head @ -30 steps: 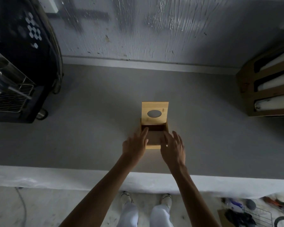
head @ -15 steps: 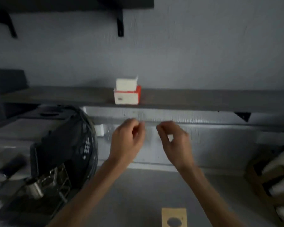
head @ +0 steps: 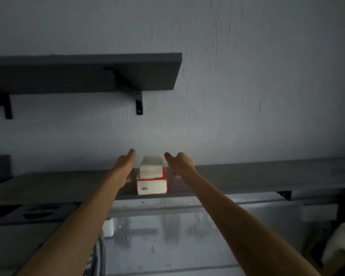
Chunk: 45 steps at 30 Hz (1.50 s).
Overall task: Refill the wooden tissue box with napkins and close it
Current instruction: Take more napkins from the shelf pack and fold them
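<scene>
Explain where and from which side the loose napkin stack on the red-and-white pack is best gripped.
Grip the napkin stack by its two long flanks, left hand from the left and right hand from the right. It lies on the red-and-white pack on the lower shelf, narrow end forward, sides exposed. Pinching both flanks probably keeps the loose sheets together.

White napkin stack [head: 152, 166] atop red-and-white napkin pack [head: 151, 186] (upright), on shelf [head: 247, 176]

A café-style service corner is showing itself here. Dark wall-mounted wooden shelves [head: 84, 74] are hanging on a grey painted wall [head: 247, 86], and a red-and-white napkin pack [head: 152, 183] is sitting there.
</scene>
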Tool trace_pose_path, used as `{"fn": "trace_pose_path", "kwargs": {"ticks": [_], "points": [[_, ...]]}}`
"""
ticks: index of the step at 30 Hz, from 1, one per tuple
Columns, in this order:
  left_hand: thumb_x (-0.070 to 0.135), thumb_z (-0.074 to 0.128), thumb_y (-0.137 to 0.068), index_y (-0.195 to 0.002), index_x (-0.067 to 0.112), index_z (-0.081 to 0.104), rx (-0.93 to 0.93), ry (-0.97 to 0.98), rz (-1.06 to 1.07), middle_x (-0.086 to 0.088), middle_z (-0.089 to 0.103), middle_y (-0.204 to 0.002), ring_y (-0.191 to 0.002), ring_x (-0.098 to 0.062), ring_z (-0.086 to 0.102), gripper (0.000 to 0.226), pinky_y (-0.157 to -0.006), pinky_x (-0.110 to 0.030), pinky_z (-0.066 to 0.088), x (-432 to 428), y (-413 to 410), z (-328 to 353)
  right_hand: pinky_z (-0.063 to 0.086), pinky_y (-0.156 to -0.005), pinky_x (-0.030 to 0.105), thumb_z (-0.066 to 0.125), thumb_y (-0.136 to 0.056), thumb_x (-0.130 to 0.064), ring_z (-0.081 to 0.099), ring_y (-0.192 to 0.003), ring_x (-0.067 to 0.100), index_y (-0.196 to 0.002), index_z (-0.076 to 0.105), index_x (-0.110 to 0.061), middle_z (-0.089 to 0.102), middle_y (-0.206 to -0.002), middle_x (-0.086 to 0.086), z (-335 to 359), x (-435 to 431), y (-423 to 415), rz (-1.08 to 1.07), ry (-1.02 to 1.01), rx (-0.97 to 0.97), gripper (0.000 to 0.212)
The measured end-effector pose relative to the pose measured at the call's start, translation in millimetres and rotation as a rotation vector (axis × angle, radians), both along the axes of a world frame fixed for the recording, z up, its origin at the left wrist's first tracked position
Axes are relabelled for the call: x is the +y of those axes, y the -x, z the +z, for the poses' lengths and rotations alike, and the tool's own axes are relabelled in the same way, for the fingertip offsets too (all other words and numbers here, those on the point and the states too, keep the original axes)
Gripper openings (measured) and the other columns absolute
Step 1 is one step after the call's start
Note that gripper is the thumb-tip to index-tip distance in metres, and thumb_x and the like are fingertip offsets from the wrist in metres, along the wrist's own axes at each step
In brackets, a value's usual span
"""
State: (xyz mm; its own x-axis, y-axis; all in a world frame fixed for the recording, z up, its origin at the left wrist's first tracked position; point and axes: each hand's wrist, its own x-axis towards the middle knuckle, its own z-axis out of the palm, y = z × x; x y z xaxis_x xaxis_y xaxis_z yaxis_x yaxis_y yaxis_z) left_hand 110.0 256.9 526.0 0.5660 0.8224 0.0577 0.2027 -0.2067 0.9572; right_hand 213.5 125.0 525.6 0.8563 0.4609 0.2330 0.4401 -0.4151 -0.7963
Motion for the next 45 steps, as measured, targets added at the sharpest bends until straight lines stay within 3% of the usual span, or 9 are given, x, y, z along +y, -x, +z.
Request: {"fn": "trace_pose_path", "kwargs": {"ticks": [5,10,14,20,25,28,35,40,45], "points": [[0.058,0.031,-0.098,-0.099,0.005,0.056,0.063,0.078,-0.168,-0.019,0.068,-0.099,-0.086,-0.028,0.065,0.058,-0.089,-0.04,0.053,-9.4,-1.8,-7.1,0.054,-0.089,0.038,0.045,-0.094,-0.045,0.068,-0.098,0.03,-0.106,0.06,-0.003,0.069,-0.104,0.016,-4.4,13.6,3.8,0.094,-0.059,0.256,0.046],[0.046,0.034,-0.101,-0.107,0.005,0.056,0.096,0.044,-0.139,-0.012,0.064,-0.088,-0.073,-0.021,0.061,0.047,-0.074,-0.033,0.052,-18.9,-8.9,-10.5,0.05,-0.07,0.03,0.048,-0.091,-0.041,0.062,-0.077,0.025,-0.095,0.062,-0.006,0.065,-0.088,0.011,-5.0,17.9,13.0,0.052,-0.089,0.268,0.039],[0.04,0.035,-0.101,-0.115,0.006,0.054,0.109,0.038,-0.123,-0.017,0.065,-0.111,-0.098,-0.029,0.064,0.042,-0.091,-0.037,0.051,-17.6,-14.8,-12.1,0.057,-0.078,0.032,0.052,-0.089,-0.041,0.067,-0.084,0.025,-0.101,0.06,-0.004,0.069,-0.094,0.012,-0.6,26.3,19.0,0.078,-0.094,0.358,0.04],[0.033,0.031,-0.1,-0.118,0.005,0.054,0.136,-0.025,-0.064,-0.015,0.059,-0.119,-0.112,-0.031,0.059,0.041,-0.098,-0.038,0.048,-21.7,-23.9,-23.7,0.032,-0.034,0.02,0.054,-0.094,-0.034,0.037,-0.049,0.011,-0.068,0.044,-0.007,0.044,-0.063,0.003,23.1,16.1,21.9,0.023,0.067,0.465,0.039],[0.026,0.035,-0.1,-0.131,0.001,0.05,0.148,-0.046,-0.044,-0.021,0.051,-0.133,-0.129,-0.037,0.046,0.043,-0.11,-0.046,0.038,-19.7,-29.8,-24.8,0.047,-0.055,0.021,0.058,-0.09,-0.023,0.056,-0.067,0.014,-0.087,0.054,-0.005,0.06,-0.081,0.006,27.6,20.4,26.1,0.041,0.099,0.517,0.018],[0.03,0.032,-0.102,-0.111,0.006,0.053,0.175,-0.028,-0.004,-0.013,0.058,-0.114,-0.109,-0.025,0.057,0.033,-0.091,-0.033,0.05,-16.4,-30.8,-29.7,0.05,-0.064,0.022,0.058,-0.09,-0.021,0.059,-0.067,0.016,-0.082,0.054,-0.003,0.06,-0.076,0.009,30.1,19.6,29.9,0.042,0.103,0.489,0.02],[0.034,0.036,-0.101,-0.104,0.011,0.051,0.041,0.067,0.022,-0.005,0.053,-0.087,-0.073,-0.013,0.051,0.028,-0.053,-0.024,0.037,-12.5,-28.1,-33.6,0.056,-0.088,0.029,0.06,-0.09,-0.024,0.068,-0.094,0.022,-0.099,0.052,-0.007,0.067,-0.1,0.011,28.4,25.0,33.3,0.104,0.058,0.415,0.021],[0.039,0.041,-0.098,-0.113,0.012,0.052,0.043,0.09,0.031,-0.006,0.057,-0.095,-0.076,-0.014,0.053,0.034,-0.058,-0.025,0.04,-5.7,-22.9,-34.1,0.055,-0.091,0.032,0.067,-0.088,-0.02,0.067,-0.1,0.025,-0.106,0.047,-0.007,0.062,-0.1,0.012,27.6,21.7,37.5,0.171,-0.041,0.531,0.03],[0.063,0.028,-0.085,-0.111,0.019,0.053,0.078,-0.114,0.075,-0.01,0.057,-0.11,-0.099,-0.024,0.058,0.057,-0.091,-0.039,0.052,1.6,-22.3,-37.6,0.057,-0.088,0.032,0.072,-0.083,-0.012,0.065,-0.104,0.027,-0.115,0.053,-0.004,0.063,-0.115,0.014,25.7,13.7,36.9,0.216,-0.251,0.649,0.038]]}}
